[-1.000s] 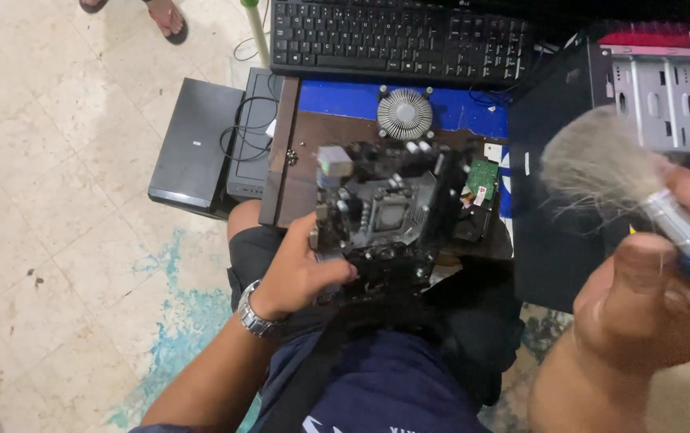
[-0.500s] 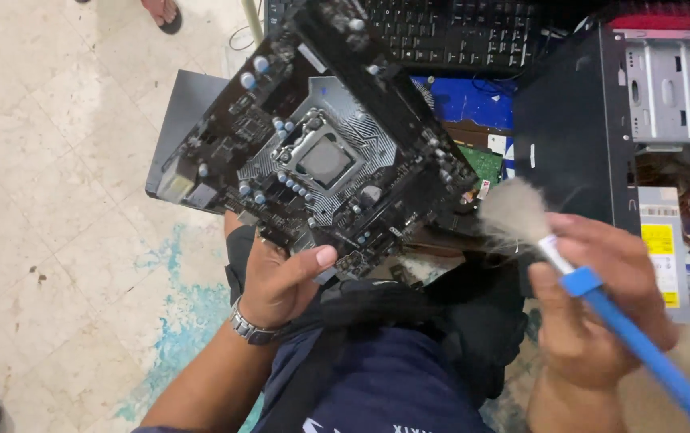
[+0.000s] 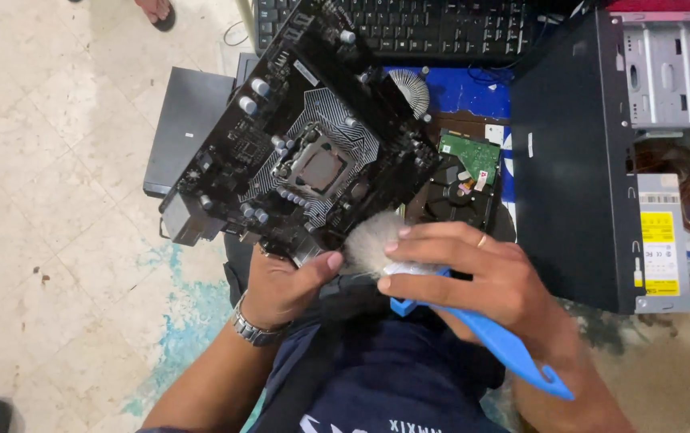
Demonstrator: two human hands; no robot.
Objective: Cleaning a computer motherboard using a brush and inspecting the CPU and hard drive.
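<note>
Since half a second ago my right hand (image 3: pixel 489 277) has swung inward, and the brush's (image 3: pixel 449 309) pale bristles now press against the lower edge of the motherboard (image 3: pixel 305 152), where before they hung clear of it to the right. My left hand (image 3: pixel 281 281) stays where it was, closed on the board's lower corner with the thumb lying across the front edge; a metal watch (image 3: pixel 253 330) sits on that wrist. I hold the board up over my lap, tilted, its socket face turned toward me. My right hand is closed around the brush just behind the bristles, fingers curled over the ferrule, and the blue handle runs down and to the right past my wrist.

Behind the board I see a black keyboard (image 3: pixel 433 28) at the top, and a round cooler fan (image 3: pixel 411 88) peeks out just past the board's upper right edge. A hard drive with a green circuit board (image 3: pixel 469 156) lies just right of the motherboard. An open computer case (image 3: pixel 602 152) stands further right. A flat dark box (image 3: pixel 184 128) rests on the tiled floor (image 3: pixel 56 160) to the left, partly hidden by the board.
</note>
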